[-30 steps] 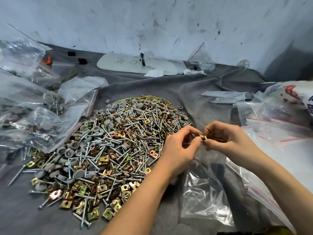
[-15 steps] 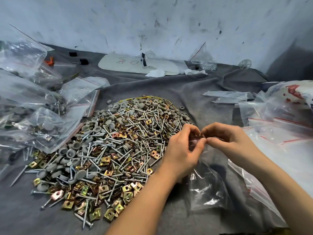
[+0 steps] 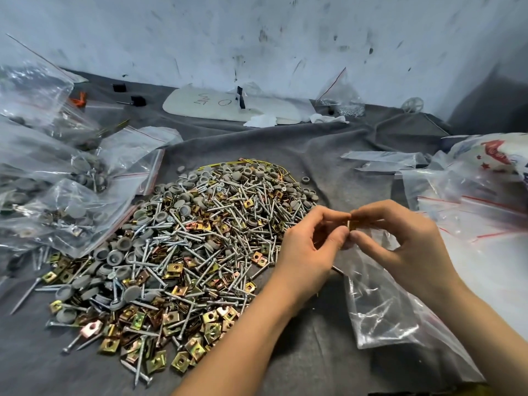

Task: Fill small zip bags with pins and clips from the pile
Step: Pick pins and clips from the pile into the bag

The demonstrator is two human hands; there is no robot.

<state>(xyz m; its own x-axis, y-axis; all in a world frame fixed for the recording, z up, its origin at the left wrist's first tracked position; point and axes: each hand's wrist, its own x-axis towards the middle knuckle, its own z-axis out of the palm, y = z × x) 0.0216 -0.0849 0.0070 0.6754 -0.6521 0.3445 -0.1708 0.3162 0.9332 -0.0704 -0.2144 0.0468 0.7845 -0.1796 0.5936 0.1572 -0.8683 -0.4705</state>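
the brass-coloured square metal clip [image 3: 353, 224], mostly hidden between the fingertips half a second ago, shows again, and the small clear plastic zip bag [image 3: 380, 304] has swung slightly right of where it hung. both hands have barely shifted, at the right edge of the big pile of grey screws, grey plastic caps and brass clips [image 3: 185, 238].

the right hand [image 3: 400, 247] pinches the clip between thumb and forefinger, its other fingers loosely curled. the left hand [image 3: 308, 252] has its thumb and forefinger closed on the bag's top edge, just beside the clip, and the bag hangs below the fingertips to the rumpled dark grey cloth [image 3: 285, 155].

bare cloth lies open between the forearms and along the near edge. filled clear bags [image 3: 57, 210] crowd the pile's left side; a loose stack of empty red-striped zip bags [image 3: 471, 224] lies close on the right. a white board [image 3: 228, 105] rests against the scuffed wall.

the bag's mouth is hidden behind the fingers. what is inside the bag is hard to make out through the glare. both forearms are cut off at the bottom edge.
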